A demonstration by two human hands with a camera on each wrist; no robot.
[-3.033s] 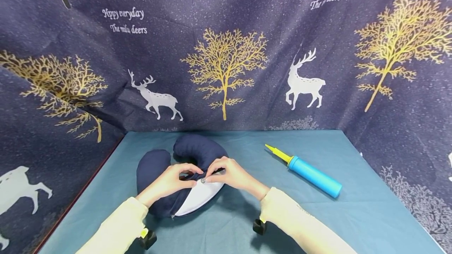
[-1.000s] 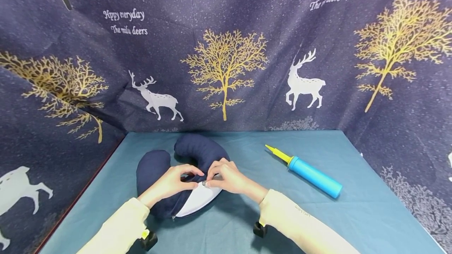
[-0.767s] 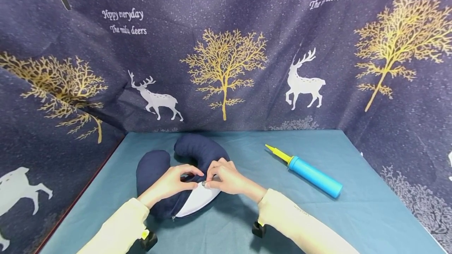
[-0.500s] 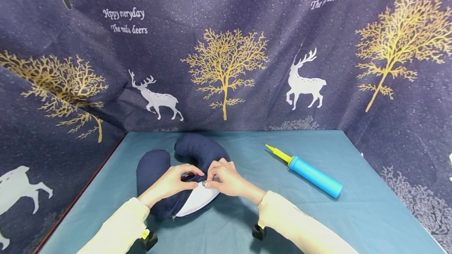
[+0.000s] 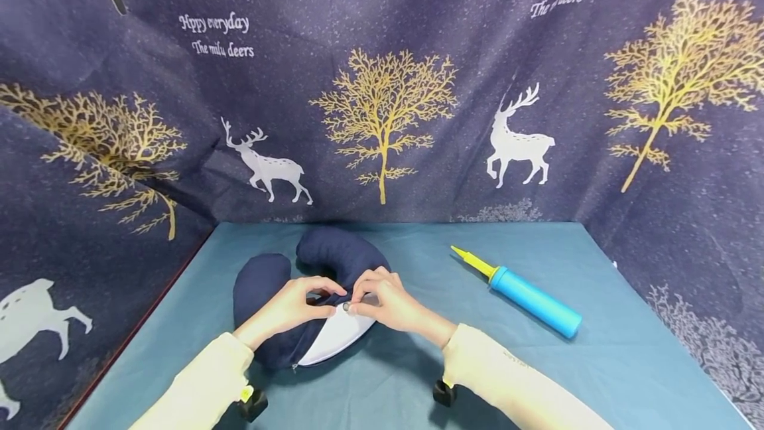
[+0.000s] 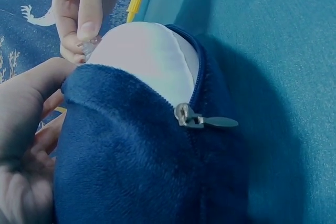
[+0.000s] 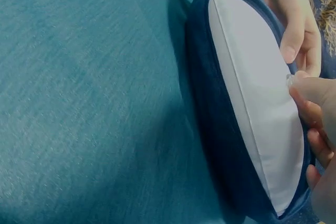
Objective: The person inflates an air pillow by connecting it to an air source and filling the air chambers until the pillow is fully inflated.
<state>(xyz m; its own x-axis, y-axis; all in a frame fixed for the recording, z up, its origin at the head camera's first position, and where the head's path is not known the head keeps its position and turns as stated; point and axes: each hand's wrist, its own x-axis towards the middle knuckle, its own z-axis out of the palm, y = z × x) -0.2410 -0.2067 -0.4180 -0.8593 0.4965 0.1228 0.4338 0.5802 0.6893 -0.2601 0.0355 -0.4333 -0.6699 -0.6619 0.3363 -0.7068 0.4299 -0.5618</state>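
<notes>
A navy U-shaped neck pillow [image 5: 265, 277] lies on the teal table [image 5: 418, 377]. Its zipper [image 6: 202, 122] is undone and a white inner bladder [image 5: 334, 338] shows through the gap. My left hand [image 5: 333, 302] pinches the edge of the navy cover [image 6: 115, 145] beside the opening. My right hand [image 5: 356, 300] pinches a small clear valve [image 5: 345, 307] on the bladder. In the left wrist view the right hand's fingertips [image 6: 86, 27] press on the valve [image 6: 88, 49]. In the right wrist view the valve [image 7: 290, 80] sits at the thumb tip over the bladder [image 7: 252, 93].
A blue hand pump [image 5: 534, 297] with a yellow nozzle [image 5: 471, 260] lies on the table to the right of the pillow. Dark blue cloth with deer and gold trees [image 5: 382, 118] walls in the back and both sides.
Both hands stay at the valve on the pillow. Compared with 3 s ago the right hand's fingers sit a little closer over it. The pump has not moved.
</notes>
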